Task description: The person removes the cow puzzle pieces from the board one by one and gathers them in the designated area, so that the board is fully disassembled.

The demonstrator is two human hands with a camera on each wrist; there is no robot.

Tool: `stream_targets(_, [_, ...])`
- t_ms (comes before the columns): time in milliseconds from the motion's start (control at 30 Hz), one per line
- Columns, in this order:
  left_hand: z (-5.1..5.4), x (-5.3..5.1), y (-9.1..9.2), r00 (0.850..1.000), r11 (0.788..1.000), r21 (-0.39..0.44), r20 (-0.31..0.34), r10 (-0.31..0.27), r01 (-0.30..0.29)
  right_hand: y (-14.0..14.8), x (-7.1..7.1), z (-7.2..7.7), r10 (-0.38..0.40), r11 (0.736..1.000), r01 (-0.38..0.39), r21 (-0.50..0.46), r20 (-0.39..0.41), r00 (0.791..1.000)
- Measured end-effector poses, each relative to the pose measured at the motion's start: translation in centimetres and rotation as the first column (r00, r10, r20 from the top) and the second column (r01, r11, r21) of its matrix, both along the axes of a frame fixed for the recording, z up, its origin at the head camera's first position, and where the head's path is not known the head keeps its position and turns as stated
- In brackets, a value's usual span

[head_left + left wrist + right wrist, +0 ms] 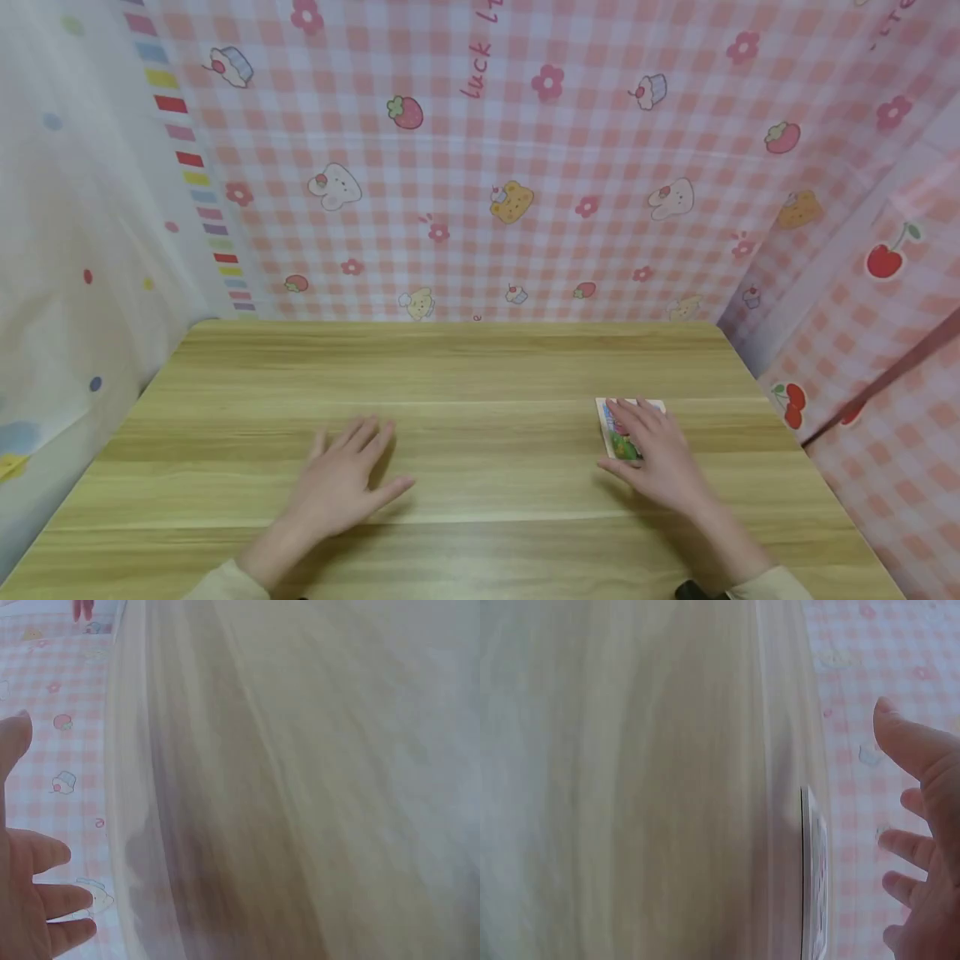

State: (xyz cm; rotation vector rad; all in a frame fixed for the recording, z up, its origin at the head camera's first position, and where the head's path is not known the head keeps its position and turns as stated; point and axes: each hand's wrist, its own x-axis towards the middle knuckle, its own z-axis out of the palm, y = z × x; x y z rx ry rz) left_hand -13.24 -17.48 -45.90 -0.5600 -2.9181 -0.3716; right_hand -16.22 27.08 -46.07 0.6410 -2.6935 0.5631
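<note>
Passage runs between left hand [341, 487] and right hand [662, 460] (above the tabletop [495, 475]) until checked cloth [468, 154] blocks it.

- Flat item [620, 445] on table [491, 467], R side
- R grip [660, 460] just over item, contact unclear
- L grip [341, 481] over table, L of ctr, well apart from item
- Cloth bkdrop [480, 250] behind table; side cloths, L [67, 217] & R [870, 333]

Soft, even light fills head view; shadows fall beside left hand [341, 485] and right hand [662, 458] on wooden tabletop [487, 467], lower half of frame. Wrist views dimmer, hazy; wood blurred, pale bluish glare at left-wrist frame's right, right-wrist frame's left.
</note>
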Motion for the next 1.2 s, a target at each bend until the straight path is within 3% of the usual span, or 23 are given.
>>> stream_targets(300, [0.1,-0.7,1.5,0.998,0.996,0.056,-0.027,-0.062,0.064,2.6,-0.6,-0.2,0.022,0.995,-0.015,-0.098,0.068,0.997])
stream_targets(533, [0.0,-0.9,3.0,0.991,0.986,0.106,-0.002,-0.131,0.13,4.3,-0.9,-0.6,0.004,0.993,0.011,-0.115,0.127,0.992])
stream_targets(933, [-1.1,-1.1,6.7,0.969,0.96,0.134,-0.002,-0.247,0.245,5.3,-1.0,-1.1,-0.045,0.998,0.054,-0.035,0.218,0.975])
stream_targets(1200, [-0.9,-1.1,10.2,0.953,0.947,0.111,0.02,-0.304,0.3,4.5,-1.0,-1.4,-0.043,0.999,0.044,-0.002,0.177,0.983])
